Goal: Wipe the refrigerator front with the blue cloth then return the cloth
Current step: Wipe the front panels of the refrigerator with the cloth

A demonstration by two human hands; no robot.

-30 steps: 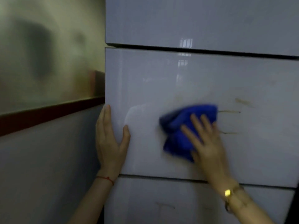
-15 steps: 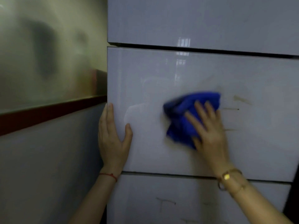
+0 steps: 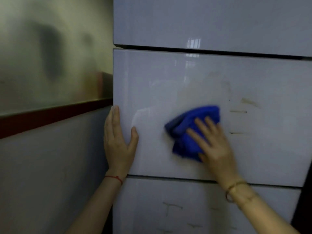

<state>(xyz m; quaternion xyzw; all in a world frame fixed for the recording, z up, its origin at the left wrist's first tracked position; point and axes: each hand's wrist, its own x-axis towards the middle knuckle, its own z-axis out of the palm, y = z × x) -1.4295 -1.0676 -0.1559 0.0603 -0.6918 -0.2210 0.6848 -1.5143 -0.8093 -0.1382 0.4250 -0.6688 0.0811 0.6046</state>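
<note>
The glossy grey-white refrigerator front (image 3: pixel 168 78) fills the right of the view, split into three panels by dark gaps. A crumpled blue cloth (image 3: pixel 187 127) lies flat against the middle panel. My right hand (image 3: pixel 214 144) presses on the cloth with fingers spread, covering its lower right part. My left hand (image 3: pixel 118 141) rests flat on the left edge of the same panel, fingers wrapped round the corner, thumb on the front. Brown streaks (image 3: pixel 238 111) mark the panel just right of the cloth.
Left of the refrigerator stands a wall with a frosted pane (image 3: pixel 50 56) above a dark red rail (image 3: pixel 50 115) and a grey lower part. Faint marks (image 3: pixel 170 208) show on the bottom panel. A dark gap (image 3: pixel 303 208) runs along the refrigerator's right side.
My right hand slid the cloth up the middle panel and then back down to about where it was. My left hand has stayed on the left edge.
</note>
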